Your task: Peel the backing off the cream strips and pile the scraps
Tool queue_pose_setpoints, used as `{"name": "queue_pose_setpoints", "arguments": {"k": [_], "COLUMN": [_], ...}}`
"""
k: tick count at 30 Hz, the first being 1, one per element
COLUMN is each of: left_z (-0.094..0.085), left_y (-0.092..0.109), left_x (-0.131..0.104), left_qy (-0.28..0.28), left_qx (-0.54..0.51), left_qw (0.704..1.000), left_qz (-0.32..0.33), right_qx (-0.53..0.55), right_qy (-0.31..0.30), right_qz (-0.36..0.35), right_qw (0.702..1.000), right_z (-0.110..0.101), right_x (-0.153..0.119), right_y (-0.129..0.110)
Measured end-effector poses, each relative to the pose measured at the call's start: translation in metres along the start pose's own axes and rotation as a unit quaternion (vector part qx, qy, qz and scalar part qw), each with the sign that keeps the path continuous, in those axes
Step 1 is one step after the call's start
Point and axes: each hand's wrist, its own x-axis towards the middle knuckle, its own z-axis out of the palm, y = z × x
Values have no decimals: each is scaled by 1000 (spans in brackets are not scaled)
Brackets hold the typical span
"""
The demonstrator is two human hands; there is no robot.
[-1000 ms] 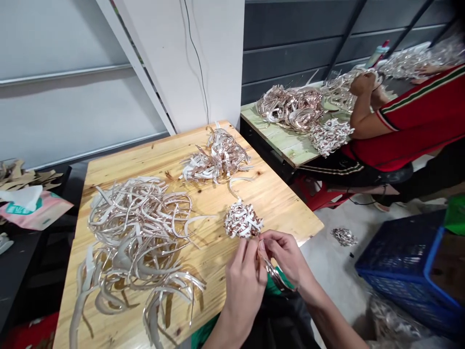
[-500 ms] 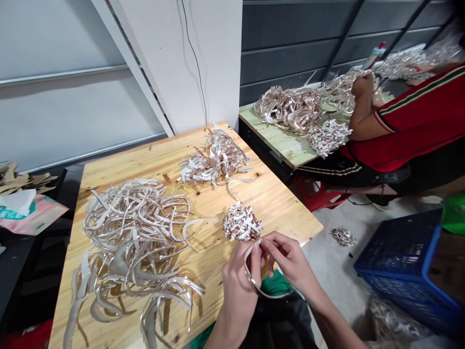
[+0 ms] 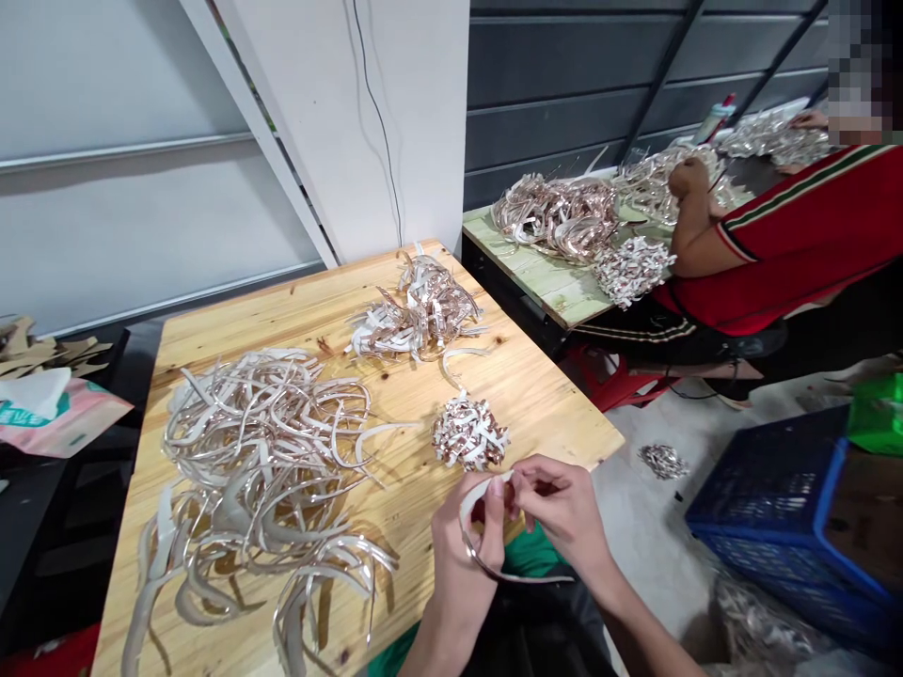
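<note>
My left hand (image 3: 466, 531) is closed on a curved white and metallic strip (image 3: 474, 555), its thumb pressing near the upper end. The strip loops down below the fingers, and its free tail points right over my lap. Close beside it, my right hand (image 3: 557, 503) pinches at the strip's upper end; the fingertips partly hide that spot. Just beyond both hands sits a small heap of short white and copper scraps (image 3: 470, 432). To the left spreads a large tangle of long curved strips (image 3: 268, 451). Farther back lies a pile of white and copper strips (image 3: 430, 306).
The wooden table (image 3: 395, 451) bears these piles. At the right, a person in a red shirt (image 3: 825, 235) works at a pale green table (image 3: 543, 277) with similar heaps. A blue crate (image 3: 768, 508) stands on the floor. A tissue pack (image 3: 67, 418) lies at left.
My hands have moved slightly; the strip has shifted left in my left hand, showing more of its white upper part. The person at the right has shifted a little left in view.
</note>
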Motion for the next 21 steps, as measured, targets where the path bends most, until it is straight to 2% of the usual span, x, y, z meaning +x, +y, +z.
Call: {"name": "queue_pose_setpoints", "arguments": {"k": [3,6,14,21], "left_z": [3,5,-1,2], "left_y": [-1,0,4,-6], "left_x": [-1,-2,-3,-5], "left_qy": [5,13,68,39], "left_qx": [-56,-82,10,-16], "left_qw": [997,993,998,999], "left_qz": [-58,-79,-6,-23], "right_qx": [-19,-35,-4,37], "right_qy": [13,19,-4,-91], "right_qz": [-13,-28,-17,6], "right_qw": [1000,999,1000,995], "right_z": [3,4,-3,-6], "right_x": [-3,-5,2,1], "right_y": [2,4,6,-6]}}
